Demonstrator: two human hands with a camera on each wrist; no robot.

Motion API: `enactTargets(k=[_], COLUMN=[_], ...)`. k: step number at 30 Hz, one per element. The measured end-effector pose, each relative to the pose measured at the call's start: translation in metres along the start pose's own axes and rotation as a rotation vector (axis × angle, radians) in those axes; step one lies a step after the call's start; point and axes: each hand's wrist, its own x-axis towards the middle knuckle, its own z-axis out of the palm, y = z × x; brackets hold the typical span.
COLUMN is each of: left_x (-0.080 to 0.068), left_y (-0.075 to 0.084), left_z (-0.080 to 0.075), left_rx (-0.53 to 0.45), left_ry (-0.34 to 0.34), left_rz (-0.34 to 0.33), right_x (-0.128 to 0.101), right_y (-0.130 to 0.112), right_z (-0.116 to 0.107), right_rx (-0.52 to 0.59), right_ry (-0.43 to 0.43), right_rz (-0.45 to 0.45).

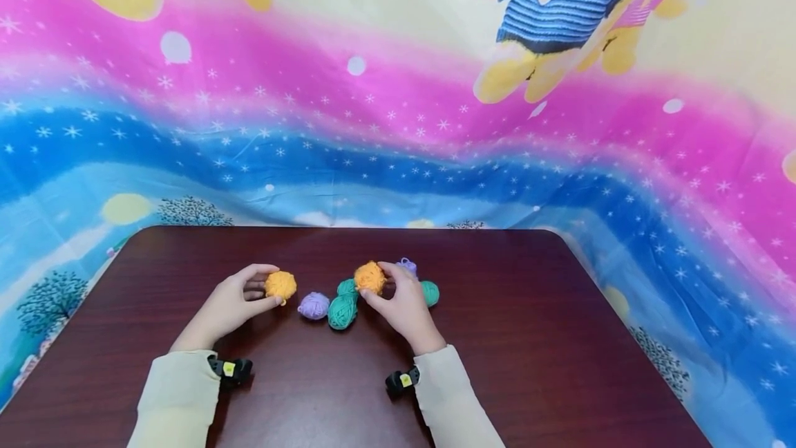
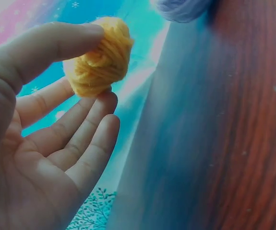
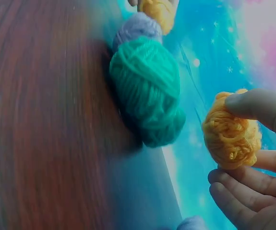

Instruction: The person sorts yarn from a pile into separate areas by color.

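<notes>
My left hand [image 1: 235, 304] pinches a yellow yarn ball [image 1: 280, 287] between thumb and fingers; the left wrist view shows the same yellow ball [image 2: 99, 60] under the thumb. An orange yarn ball [image 1: 370, 278] is pinched in my right hand [image 1: 403, 303], and loose loops show on it in the right wrist view. Between the hands a lilac yarn ball [image 1: 314, 305] lies beside two green yarn balls [image 1: 343, 312]. Behind the right hand, partly hidden by it, are another lilac ball [image 1: 407, 266] and another green ball [image 1: 430, 293].
The dark brown table [image 1: 298, 393] has a glossy wood grain. A printed cloth [image 1: 398, 116] with snowflakes and bears hangs along its back and sides. Black straps with small cameras [image 1: 231, 369] sit on both wrists, next to pale sleeves [image 1: 177, 396].
</notes>
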Motion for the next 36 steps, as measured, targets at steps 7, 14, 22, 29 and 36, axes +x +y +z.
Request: enactTargets(k=[7,14,22,29,36], left_x=[-0.001,-0.005,-0.010,-0.017,-0.021], left_y=[0.006,0.011,-0.003,-0.015,-0.026], left_z=[-0.008,-0.018,-0.029,-0.041,-0.046], left_rx=[-0.029,-0.049,-0.060,-0.057,-0.035], left_ry=[0.023,0.054,0.085,0.115,0.138], left_rz=[0.030,0.065,0.022,-0.010,-0.051], right_x=[0.000,-0.001,0.004,0.015,0.023], right_y=[-0.011,-0.023,-0.040,-0.055,-0.070], right_z=[0.008,0.021,0.044,0.068,0.089], right_rx=[0.070,0.132,0.187,0.268,0.279], right_ry=[-0.010,-0.033,-0.035,-0.007,-0.025], right_rz=[-0.048,-0.073,-0.046,-0.019,-0.015])
